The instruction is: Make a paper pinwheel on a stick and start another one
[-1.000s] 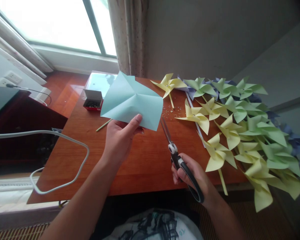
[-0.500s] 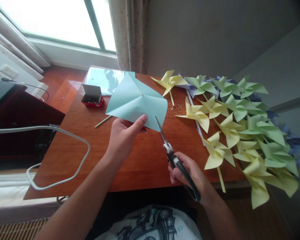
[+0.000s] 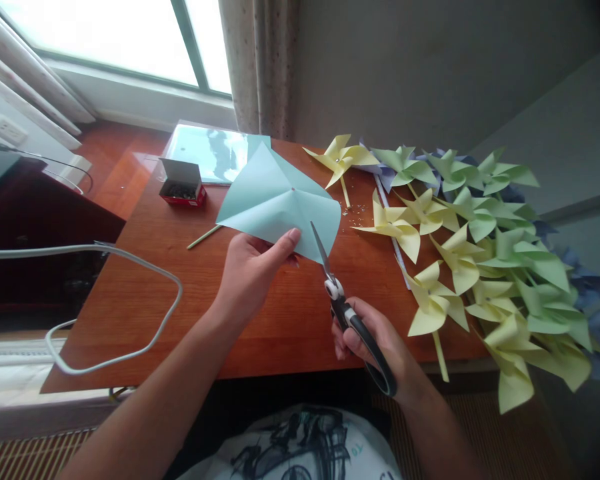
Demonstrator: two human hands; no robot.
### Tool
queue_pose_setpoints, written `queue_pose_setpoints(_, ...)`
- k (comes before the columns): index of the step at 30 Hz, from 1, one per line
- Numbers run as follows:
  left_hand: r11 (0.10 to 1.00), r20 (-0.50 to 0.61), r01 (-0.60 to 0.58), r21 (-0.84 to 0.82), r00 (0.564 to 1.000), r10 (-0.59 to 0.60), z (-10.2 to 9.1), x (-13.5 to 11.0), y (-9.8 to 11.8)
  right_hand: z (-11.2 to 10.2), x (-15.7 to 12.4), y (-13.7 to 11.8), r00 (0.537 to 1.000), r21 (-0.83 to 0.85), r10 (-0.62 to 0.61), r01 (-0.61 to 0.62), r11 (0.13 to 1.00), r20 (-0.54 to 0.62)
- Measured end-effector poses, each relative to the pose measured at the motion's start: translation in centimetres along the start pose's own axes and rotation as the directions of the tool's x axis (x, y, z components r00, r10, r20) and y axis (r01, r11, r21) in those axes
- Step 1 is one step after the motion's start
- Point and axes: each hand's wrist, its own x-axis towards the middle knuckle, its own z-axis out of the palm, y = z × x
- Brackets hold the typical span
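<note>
My left hand [image 3: 260, 267] pinches the near edge of a light blue sheet of paper [image 3: 260, 193], thumb on top and fingers beneath. Creases run across the sheet and meet at a small mark near its middle. In my right hand [image 3: 370, 337] is a pair of scissors [image 3: 335, 290] with black and white handles. Their blades reach over the sheet's near right corner and point toward its middle; the lower blade is hidden by the paper. Both hands are above the wooden table [image 3: 190, 313].
Several yellow pinwheels [image 3: 433, 300] and green pinwheels [image 3: 550, 307] cover the table's right side, with purple ones beneath. At the back left lie a packet of blue paper [image 3: 205, 153] and an open small red box [image 3: 183, 192]. A white cable [image 3: 173, 307] loops over the left edge.
The scissor blades reach slightly further into the sheet, toward its middle. The sheet has shifted a little to the right in view. Both hands keep their hold.
</note>
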Motion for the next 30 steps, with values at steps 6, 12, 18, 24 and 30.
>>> queue_pose_setpoints(6,1.000,-0.029,0.019,0.001,0.999,-0.019,0.18,-0.04,0.21,0.19,0.06,-0.15,1.000,0.009,-0.001,0.001,1.000,-0.004)
queue_pose_setpoints(12,1.000,-0.013,0.011,0.010,1.000,-0.011,0.12,-0.03,0.20,0.12,0.09,-0.08,1.000,0.002,-0.010,0.010,1.000,-0.004)
queue_pose_setpoints(18,1.000,-0.028,0.021,0.004,0.999,-0.021,0.18,-0.07,0.21,0.10,0.09,-0.03,1.000,-0.002,-0.004,0.003,1.000,-0.010)
queue_pose_setpoints(24,1.000,-0.011,0.002,0.010,1.000,-0.002,0.11,-0.06,0.06,0.16,0.14,0.02,1.000,-0.003,0.001,-0.001,1.000,-0.007)
queue_pose_setpoints(30,1.000,-0.038,0.013,-0.005,0.999,-0.014,0.24,-0.06,0.06,0.21,0.18,0.02,1.000,-0.003,-0.007,0.007,1.000,-0.012)
